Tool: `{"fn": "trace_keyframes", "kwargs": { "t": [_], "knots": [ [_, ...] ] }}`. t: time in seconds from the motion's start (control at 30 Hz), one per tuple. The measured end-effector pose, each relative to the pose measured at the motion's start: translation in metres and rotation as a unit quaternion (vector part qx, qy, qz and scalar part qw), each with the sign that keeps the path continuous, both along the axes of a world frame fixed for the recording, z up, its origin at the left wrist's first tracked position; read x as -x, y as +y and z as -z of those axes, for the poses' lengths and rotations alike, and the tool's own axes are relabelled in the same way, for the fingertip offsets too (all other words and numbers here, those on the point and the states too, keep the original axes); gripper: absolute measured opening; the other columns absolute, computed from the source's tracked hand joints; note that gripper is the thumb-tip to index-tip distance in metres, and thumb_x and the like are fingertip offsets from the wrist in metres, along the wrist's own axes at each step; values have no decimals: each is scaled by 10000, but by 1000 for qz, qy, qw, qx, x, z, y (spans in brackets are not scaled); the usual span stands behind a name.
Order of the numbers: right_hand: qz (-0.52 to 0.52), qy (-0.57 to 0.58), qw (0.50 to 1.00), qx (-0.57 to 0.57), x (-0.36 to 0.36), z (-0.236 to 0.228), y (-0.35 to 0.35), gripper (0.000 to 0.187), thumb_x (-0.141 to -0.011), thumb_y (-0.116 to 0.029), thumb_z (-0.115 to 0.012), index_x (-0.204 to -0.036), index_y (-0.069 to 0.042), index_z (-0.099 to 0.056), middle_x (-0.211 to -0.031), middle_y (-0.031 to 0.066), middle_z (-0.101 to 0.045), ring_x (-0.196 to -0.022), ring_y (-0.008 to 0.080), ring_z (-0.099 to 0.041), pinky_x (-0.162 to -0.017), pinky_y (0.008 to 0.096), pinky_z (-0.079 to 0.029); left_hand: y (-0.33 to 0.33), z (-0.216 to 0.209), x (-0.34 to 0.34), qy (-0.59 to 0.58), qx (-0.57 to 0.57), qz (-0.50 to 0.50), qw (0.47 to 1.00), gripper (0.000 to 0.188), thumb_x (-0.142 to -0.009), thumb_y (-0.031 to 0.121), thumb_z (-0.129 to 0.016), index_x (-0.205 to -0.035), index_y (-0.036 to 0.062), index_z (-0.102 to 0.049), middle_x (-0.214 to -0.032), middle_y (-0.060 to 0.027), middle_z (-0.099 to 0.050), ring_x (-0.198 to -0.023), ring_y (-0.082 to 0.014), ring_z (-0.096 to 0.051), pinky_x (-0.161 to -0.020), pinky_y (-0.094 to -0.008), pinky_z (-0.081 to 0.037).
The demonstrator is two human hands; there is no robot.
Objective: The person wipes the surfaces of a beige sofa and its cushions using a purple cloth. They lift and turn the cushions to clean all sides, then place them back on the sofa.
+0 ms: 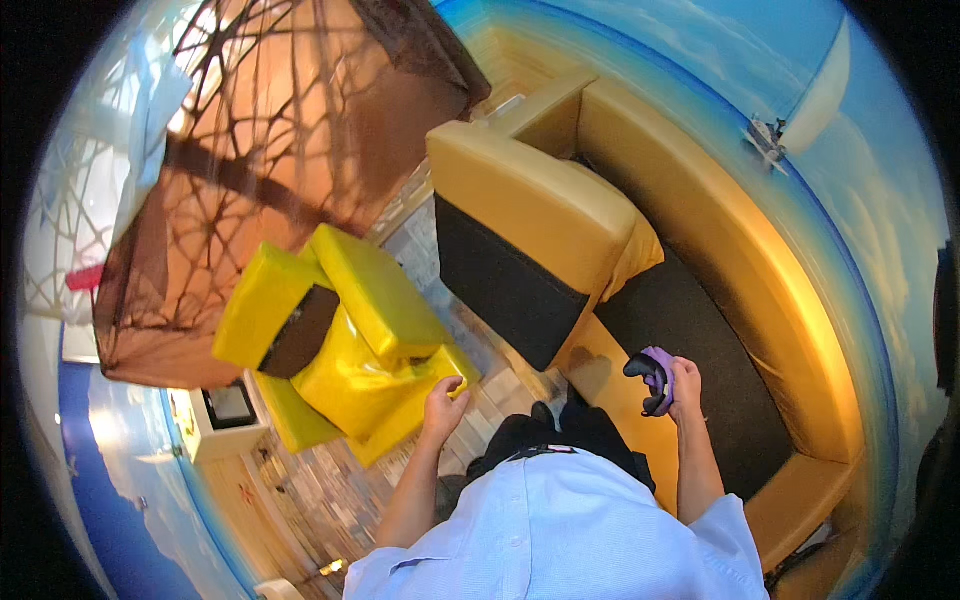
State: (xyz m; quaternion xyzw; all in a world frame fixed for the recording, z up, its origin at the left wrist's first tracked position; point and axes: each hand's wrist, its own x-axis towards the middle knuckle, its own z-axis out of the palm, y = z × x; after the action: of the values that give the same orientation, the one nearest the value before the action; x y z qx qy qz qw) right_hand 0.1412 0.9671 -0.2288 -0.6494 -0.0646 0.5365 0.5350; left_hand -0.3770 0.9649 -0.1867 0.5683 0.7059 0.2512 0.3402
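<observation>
My right hand (686, 386) is closed around a bunched purple cloth-like thing (659, 362) with a curved black piece (639, 372) against it; its exact kind is unclear. Below that hand lies the black seat (700, 340) of a tan sofa (800, 380). My left hand (443, 408) is raised beside the yellow armchair (290, 400), fingers loosely curled and apart from the thumb, with nothing visible in them. Yellow cushions (385, 290) sit askew on that chair. A large tan cushion with a black panel (510, 270) stands tilted on the sofa's far end.
A brown panel with branching cut-outs (270, 180) leans over the far left. Beyond the yellow chair is a white box-like unit with a dark opening (228, 408). Patchwork wood-look flooring (340, 510) runs between the seats. A sea-and-sky mural (690, 60) covers the wall.
</observation>
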Motion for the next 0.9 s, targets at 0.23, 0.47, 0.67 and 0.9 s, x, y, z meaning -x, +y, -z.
{"fn": "trace_keyframes", "kwargs": {
  "t": [0.23,0.47,0.67,0.9],
  "knots": [
    [-41,-14,999,-28,-4,-24,10,425,-937,-67,-642,-1338,19,-527,-1133,185,-655,-889,246,-731,-742,338,-627,174,-85,-40,205,-139,251,936,687,-802,112,-838,-1428,29,-566,-1487,-221,-585,-1393,-402,-542,-1187,-458,-435],
    [-33,-89,995,6,5,-8,17,500,-875,39,-591,-1374,11,-557,-1209,184,-667,-1027,267,-710,-834,374,-623,386,-160,-146,309,-215,471,798,1177,-689,204,-960,-1646,44,-292,-1701,-247,-276,-1562,-454,-297,-1268,-562,-291],
    [-30,-33,996,76,44,-8,76,526,-905,112,-565,-1417,-9,-549,-1286,172,-662,-1134,262,-683,-974,366,-588,533,-177,-190,393,-130,661,626,1514,-522,503,-1013,-1696,76,-159,-1732,-273,-191,-1590,-498,-207,-1306,-585,-195],
    [-108,-83,981,134,63,54,146,676,-974,-38,-678,-1596,-63,-412,-1396,215,-640,-1278,298,-650,-1065,403,-550,598,-140,-252,364,-22,761,537,1531,-525,554,-988,-1695,72,-126,-1699,-304,-243,-1553,-517,-273,-1284,-612,-223]
  ]
}}
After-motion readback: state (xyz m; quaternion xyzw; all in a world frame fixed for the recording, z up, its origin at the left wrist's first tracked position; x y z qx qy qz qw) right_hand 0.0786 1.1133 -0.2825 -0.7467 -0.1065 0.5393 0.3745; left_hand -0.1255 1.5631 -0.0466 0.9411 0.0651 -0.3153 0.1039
